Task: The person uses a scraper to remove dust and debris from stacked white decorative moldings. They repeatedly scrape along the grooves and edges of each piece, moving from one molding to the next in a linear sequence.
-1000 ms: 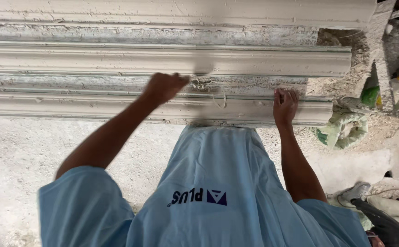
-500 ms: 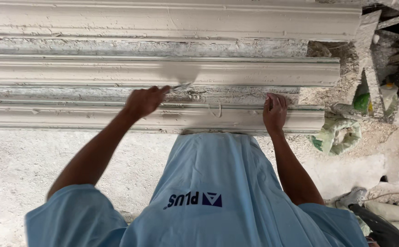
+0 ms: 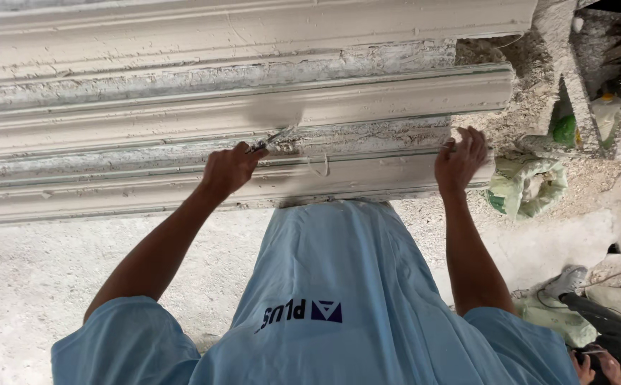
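- The left hand (image 3: 228,170) is closing in a fist around the handle of a small scraper tool (image 3: 271,138), whose thin metal end is sticking out up and to the right of the knuckles.
- The tool's tip is touching the rough, crumbly strip between two long plaster mouldings, just under a grey smear on the middle moulding (image 3: 367,100).
- The right hand (image 3: 460,160) is resting with its fingers curled over the top edge of the near moulding (image 3: 353,175), close to that moulding's right end; it is gripping the edge and carrying no tool.
- The two hands are sitting well apart along the same near moulding, the tool lying between them but much nearer the left one.
- A third moulding (image 3: 253,32) is lying beyond the others, at the top of the view.
- The person's light blue shirt (image 3: 339,306) is filling the lower middle of the view.
- A pale green sack (image 3: 528,187) is lying on the gritty floor just to the right of the right hand.
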